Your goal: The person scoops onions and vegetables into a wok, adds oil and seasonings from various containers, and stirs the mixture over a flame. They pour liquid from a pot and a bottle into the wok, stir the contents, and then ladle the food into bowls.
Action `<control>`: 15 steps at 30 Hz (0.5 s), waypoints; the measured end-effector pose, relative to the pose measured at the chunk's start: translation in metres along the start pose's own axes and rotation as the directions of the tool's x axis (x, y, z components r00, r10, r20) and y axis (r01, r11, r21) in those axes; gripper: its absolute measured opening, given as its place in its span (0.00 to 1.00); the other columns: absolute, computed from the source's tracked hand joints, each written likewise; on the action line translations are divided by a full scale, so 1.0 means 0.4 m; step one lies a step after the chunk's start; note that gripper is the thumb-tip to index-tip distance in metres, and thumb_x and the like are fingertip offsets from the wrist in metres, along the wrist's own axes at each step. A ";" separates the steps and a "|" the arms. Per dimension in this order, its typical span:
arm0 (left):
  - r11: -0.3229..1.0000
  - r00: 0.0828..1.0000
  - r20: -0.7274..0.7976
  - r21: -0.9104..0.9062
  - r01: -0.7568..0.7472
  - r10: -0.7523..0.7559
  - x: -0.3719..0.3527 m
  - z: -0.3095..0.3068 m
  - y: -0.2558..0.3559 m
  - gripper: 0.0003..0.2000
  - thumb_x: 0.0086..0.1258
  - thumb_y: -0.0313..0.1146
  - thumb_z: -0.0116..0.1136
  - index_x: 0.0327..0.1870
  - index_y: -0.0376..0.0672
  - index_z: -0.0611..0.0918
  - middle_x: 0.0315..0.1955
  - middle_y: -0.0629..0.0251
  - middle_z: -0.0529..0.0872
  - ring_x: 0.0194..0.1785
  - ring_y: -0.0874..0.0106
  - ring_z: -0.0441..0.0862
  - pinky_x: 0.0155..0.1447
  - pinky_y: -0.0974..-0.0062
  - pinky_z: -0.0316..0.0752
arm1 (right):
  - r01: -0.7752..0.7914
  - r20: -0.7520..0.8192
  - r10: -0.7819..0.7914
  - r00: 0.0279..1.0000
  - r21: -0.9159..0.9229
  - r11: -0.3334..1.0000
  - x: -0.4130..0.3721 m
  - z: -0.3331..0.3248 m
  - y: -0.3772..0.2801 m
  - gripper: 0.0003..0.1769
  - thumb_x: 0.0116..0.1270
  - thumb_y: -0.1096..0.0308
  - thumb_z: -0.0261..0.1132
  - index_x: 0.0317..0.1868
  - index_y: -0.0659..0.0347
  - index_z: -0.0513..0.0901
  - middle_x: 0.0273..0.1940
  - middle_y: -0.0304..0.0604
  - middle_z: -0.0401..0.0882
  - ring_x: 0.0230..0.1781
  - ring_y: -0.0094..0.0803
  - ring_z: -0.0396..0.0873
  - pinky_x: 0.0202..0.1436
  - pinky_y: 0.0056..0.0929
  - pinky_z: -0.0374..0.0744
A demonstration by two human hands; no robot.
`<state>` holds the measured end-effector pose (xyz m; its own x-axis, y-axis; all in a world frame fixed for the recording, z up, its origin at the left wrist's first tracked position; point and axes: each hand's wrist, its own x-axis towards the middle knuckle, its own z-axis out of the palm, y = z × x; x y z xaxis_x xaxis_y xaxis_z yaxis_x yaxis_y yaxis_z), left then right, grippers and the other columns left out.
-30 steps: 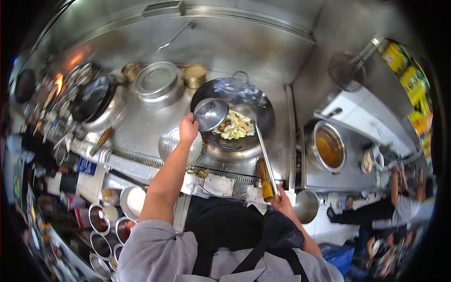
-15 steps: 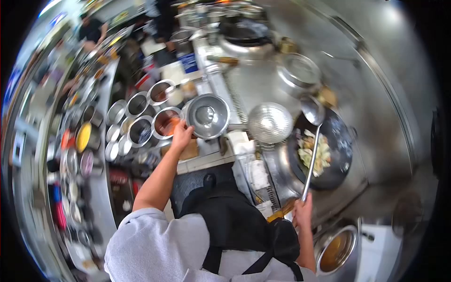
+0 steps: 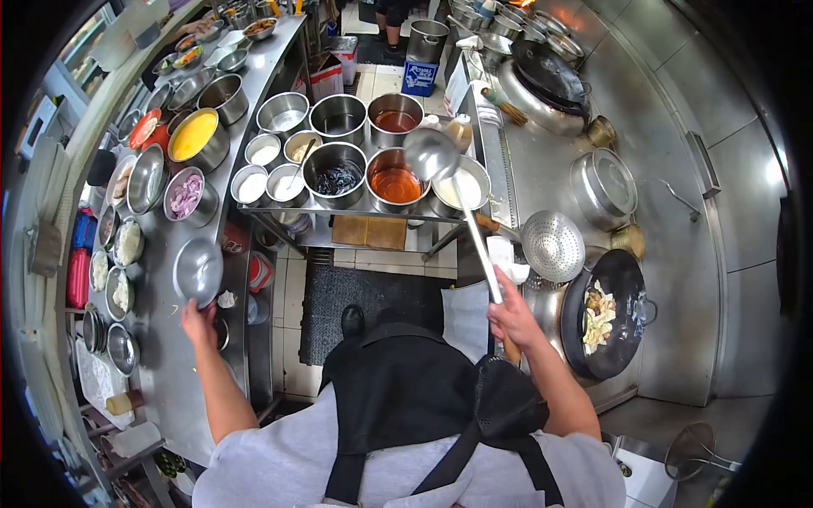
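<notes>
My left hand (image 3: 199, 323) grips the near rim of a metal mixing bowl (image 3: 198, 273) at the left steel counter. No contents show in this bowl. In my right hand (image 3: 515, 315) is the handle of a long ladle (image 3: 478, 241), its fingers wrapped round it. The ladle's round head hangs over the rack of pots, partly covering a pot of white stuff (image 3: 467, 188). Beside that pot stands one with orange-red liquid (image 3: 395, 184). To the right, chopped pale food (image 3: 600, 318) lies in a black wok (image 3: 625, 351).
A perforated strainer (image 3: 553, 245) rests beside the wok. Along the left counter (image 3: 169, 372) stand a pot of yellow liquid (image 3: 193, 137), a pot of sliced onion (image 3: 185, 195) and several small bowls. A black mat (image 3: 381, 288) covers the floor. Another person's legs (image 3: 392, 21) show far ahead.
My left hand has carried the mixing bowl leftward from the rack of pots to the left counter. The ladle has swung from above the wok to above the pots. The view has shifted.
</notes>
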<state>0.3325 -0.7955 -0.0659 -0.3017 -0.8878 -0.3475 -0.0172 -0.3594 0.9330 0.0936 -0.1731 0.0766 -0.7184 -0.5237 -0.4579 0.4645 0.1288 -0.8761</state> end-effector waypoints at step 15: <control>0.790 0.608 0.559 0.580 0.200 -0.564 0.000 0.242 -0.191 0.17 0.74 0.42 0.55 0.55 0.40 0.75 0.46 0.52 0.86 0.28 0.68 0.87 0.30 0.74 0.81 | -0.239 -0.110 0.245 0.963 0.070 0.969 0.173 0.254 -0.091 0.43 0.71 0.74 0.55 0.79 0.35 0.44 0.25 0.39 0.68 0.12 0.23 0.65 0.16 0.27 0.70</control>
<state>0.2415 -0.7401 -0.1280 -0.7064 -0.1762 -0.6856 -0.6267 -0.2946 0.7214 0.0796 -0.2995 0.0922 -0.6350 -0.3805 -0.6723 0.6574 0.1910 -0.7289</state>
